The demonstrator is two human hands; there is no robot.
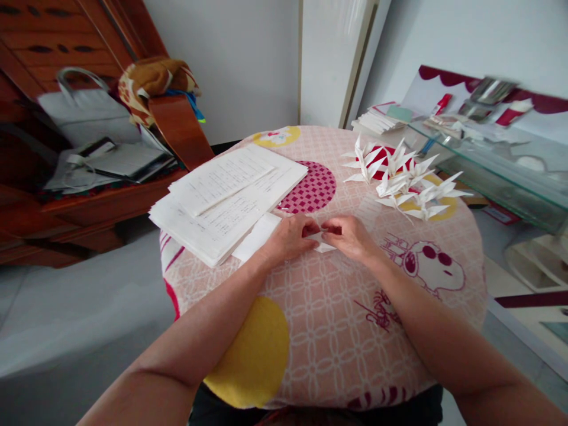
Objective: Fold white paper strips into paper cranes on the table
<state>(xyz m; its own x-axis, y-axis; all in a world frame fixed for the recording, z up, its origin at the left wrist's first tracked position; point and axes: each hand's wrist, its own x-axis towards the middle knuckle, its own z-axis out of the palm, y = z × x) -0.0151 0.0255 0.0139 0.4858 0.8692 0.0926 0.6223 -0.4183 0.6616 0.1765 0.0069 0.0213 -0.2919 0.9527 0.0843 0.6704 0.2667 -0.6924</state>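
Observation:
A small folded piece of white paper (325,246) lies between my hands at the middle of the round table. My left hand (295,235) pinches its left side, thumb and fingers closed. On the other side my right hand (348,235) grips it in a similar pinch. Part of the paper is hidden under the fingers. Beside my left wrist rests a loose white paper piece (257,236). Several white folded paper cranes (394,177) stand in a group at the table's back right.
A stack of written sheets (222,201) covers the table's left side. The table wears a pink patterned cloth (319,331). At right stands a glass shelf (497,171) with cups and small items. On a wooden bench at left are a grey bag (89,109) and a laptop (133,163).

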